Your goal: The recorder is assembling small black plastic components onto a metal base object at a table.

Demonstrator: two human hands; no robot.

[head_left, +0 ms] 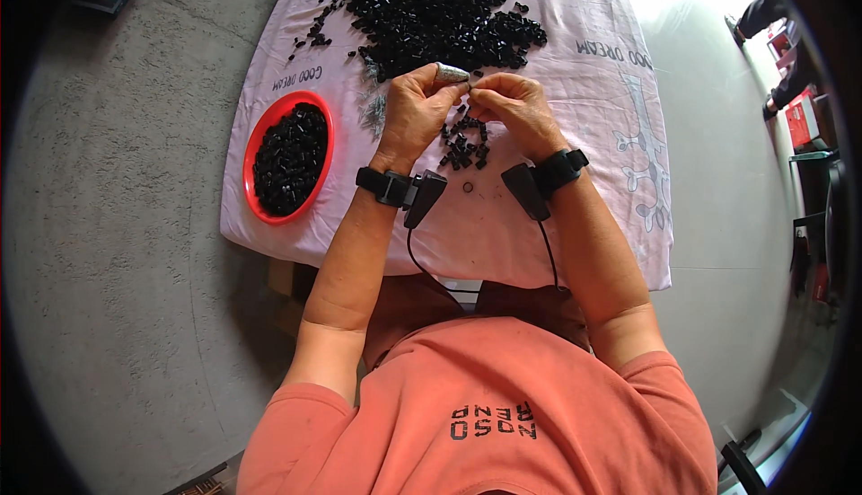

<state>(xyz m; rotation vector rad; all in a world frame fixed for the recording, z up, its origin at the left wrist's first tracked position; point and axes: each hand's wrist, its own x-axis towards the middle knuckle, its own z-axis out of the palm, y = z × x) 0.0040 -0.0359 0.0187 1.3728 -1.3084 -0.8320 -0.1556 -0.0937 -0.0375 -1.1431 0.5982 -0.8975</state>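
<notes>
My left hand point(413, 110) and my right hand point(521, 110) meet fingertip to fingertip over the cloth-covered table, both closed in a pinch. Between the fingertips a small black piece point(469, 87) just shows; the fingers hide most of it. A silvery grey covering point(452, 73) wraps one finger of my left hand. Right below the hands lies a small loose group of black pieces point(464, 145), short and tube-like. Beyond them spreads a large heap of similar black pieces point(431, 14).
A red oval basin point(329, 149) filled with black pieces stands at the table's left edge. A small dark ring point(468, 187) lies on the pink printed cloth point(593, 216). Black devices strapped to both wrists trail cables. Another person's legs point(763, 14) and red boxes point(804, 125) are at the far right.
</notes>
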